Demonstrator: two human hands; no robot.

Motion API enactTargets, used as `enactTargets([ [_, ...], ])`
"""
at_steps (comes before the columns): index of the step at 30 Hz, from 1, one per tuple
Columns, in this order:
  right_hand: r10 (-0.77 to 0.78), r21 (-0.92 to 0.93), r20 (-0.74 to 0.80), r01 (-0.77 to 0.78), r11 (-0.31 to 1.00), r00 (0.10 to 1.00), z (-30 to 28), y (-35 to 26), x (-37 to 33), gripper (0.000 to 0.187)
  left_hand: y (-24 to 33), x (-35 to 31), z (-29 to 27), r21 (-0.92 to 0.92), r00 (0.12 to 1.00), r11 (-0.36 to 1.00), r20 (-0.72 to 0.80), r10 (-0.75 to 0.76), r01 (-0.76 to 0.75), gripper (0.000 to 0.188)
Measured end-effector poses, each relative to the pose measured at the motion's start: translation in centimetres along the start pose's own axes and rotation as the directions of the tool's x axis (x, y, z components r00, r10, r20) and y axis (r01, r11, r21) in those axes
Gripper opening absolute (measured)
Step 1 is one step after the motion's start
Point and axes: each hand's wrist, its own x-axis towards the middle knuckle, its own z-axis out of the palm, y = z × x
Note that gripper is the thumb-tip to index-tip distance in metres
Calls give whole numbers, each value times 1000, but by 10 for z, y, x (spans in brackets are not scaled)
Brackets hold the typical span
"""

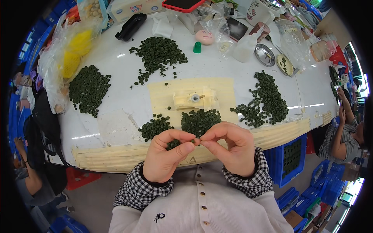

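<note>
My left hand (166,156) and my right hand (232,146) meet at the table's near edge, thumb and forefinger of each pinched together. Between the fingertips is a tiny dark green part (197,142), mostly hidden by them. Just beyond lies a pile of small round dark green parts (200,121), with another green pile (155,127) beside my left hand. Farther off, a small fixture (195,98) with a metal ring and a short upright pin is taped to the table.
More green piles lie at the left (89,90), far left of centre (161,54) and right (270,99). A green cap (197,47), a round tin (265,55), a red-cased phone (182,4) and plastic bags stand at the back. A blue crate (288,161) sits below right; other people work at both sides.
</note>
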Motion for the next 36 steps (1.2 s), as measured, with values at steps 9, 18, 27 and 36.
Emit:
enactTargets([
  [9, -77, -20, -5, 77, 997, 997, 4, 3, 1, 10, -4, 1, -2, 17, 999, 1000, 36, 5, -6, 11],
  [18, -47, 53, -73, 51, 997, 996, 15, 0, -2, 12, -6, 1, 2, -105, 999, 994, 30, 9, -6, 10],
  [27, 101, 342, -72, -70, 937, 992, 25, -1, -7, 12, -13, 4, 2, -127, 999, 991, 23, 39, -36, 4],
  [36, 151, 547, 1, -127, 827, 988, 25, 4, -7, 15, -14, 4, 3, -189, 1000, 982, 20, 20, -16, 6],
])
